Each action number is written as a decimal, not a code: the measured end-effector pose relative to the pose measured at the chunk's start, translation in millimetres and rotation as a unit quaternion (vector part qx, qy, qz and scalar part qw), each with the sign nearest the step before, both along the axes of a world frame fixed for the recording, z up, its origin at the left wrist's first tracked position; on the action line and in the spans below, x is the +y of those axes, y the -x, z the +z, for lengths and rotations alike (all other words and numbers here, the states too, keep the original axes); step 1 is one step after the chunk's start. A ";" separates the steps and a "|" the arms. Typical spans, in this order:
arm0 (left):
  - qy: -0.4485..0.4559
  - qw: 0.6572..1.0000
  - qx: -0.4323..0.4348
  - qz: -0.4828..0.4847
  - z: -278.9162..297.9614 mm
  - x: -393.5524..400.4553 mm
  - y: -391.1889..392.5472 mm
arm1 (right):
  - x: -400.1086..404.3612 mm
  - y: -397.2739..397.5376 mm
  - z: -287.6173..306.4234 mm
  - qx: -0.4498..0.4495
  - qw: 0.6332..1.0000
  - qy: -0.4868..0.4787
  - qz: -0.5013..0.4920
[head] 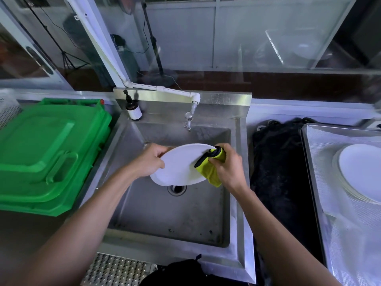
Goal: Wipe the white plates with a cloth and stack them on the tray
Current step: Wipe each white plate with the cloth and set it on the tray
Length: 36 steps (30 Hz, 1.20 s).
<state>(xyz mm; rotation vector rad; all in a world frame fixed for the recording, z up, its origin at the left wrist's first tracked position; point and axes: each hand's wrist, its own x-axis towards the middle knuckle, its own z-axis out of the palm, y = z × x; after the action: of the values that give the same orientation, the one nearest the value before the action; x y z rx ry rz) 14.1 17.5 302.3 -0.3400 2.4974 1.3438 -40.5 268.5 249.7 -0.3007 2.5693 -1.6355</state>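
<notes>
Green plastic fills the far left, a big bin lid lying flat beside the steel sink, with a pale perforated crate just behind it at the edge. On the back ledge of the sink stands a dark pump bottle, and further along a white pipe ends in a tap over the basin. Over the basin, above the drain, the person holds a white plate tilted up. The left hand grips the plate's left rim, fingers curled behind it and thumb on the face. The right hand is closed around a bunched yellow-green cloth with a black edge and presses it to the right side of the plate. Right of the sink lies a dark mesh mat on the counter. Beyond that, at the far right, sits a metal tray lined with a white net, and on it a stack of white plates, partly cut off by the edge of view.
</notes>
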 end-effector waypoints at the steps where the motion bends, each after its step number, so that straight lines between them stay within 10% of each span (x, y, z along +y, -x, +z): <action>1: -0.003 1.000 0.011 0.019 -4.2 3.2 -2.0 | 0.6 -1.1 -0.5 0.007 1.000 0.002 -0.010; 8: -0.143 0.966 0.076 0.203 -28.6 20.2 -30.0 | 4.9 -7.2 6.5 0.127 0.992 -0.004 -0.030; 15: -0.442 0.811 -0.125 0.362 -48.2 38.1 -58.3 | 6.1 -12.9 2.3 0.227 0.971 -0.072 -0.035; 24: -0.542 0.699 -0.043 0.466 -20.2 59.6 -16.5 | 1.1 -24.1 -22.5 0.286 0.954 -0.088 -0.006; 36: -0.488 0.738 0.044 0.464 -38.9 30.0 -11.3 | 10.8 0.2 -22.0 0.162 0.978 -0.084 0.100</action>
<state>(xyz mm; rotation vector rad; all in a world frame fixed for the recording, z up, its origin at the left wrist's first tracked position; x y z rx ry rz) 25.4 47.6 263.4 -1.3303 1.2132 2.7944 -40.7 279.3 227.8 -0.8447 2.7695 -1.3891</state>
